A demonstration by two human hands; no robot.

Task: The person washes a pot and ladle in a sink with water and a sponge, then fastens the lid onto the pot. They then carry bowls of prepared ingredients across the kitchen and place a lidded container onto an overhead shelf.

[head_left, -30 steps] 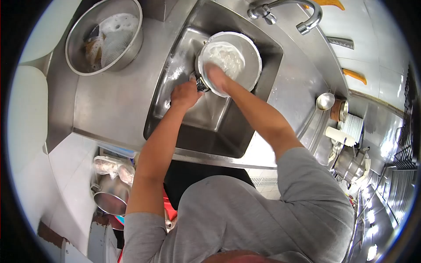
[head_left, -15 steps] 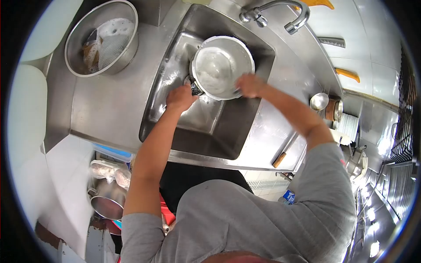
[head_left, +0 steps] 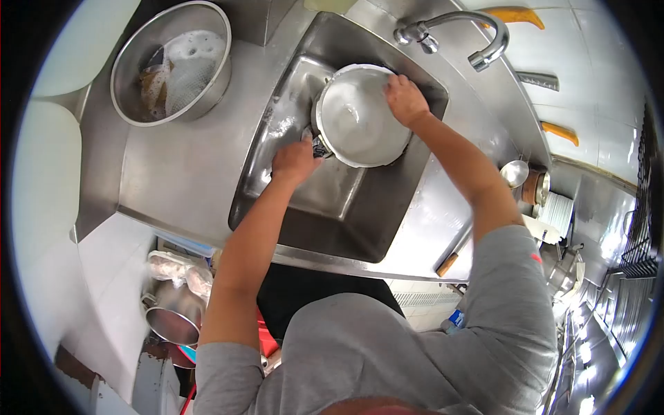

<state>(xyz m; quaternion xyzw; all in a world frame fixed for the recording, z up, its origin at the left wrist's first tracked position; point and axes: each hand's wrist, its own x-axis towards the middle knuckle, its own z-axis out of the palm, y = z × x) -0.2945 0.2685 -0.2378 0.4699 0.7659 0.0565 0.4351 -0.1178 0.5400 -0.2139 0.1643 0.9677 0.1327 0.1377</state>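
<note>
A round, pale metal pot is tilted in the stainless steel sink, its wet, shiny inside facing me. My left hand is closed around the pot's dark handle on its left side. At the pot's upper right rim is my right hand, its fingers curled over the edge onto the inner wall. Whatever lies under those fingers is hidden.
Left of the sink stands a large steel bowl with sudsy water and a mesh cloth. A curved faucet rises behind the sink. A wooden-handled tool lies on the right counter. Orange-handled utensils are along the wall.
My right hand has moved from the pot's lower right side up to its upper right rim. The left hand stays on the handle. The whole view has shifted slightly.
</note>
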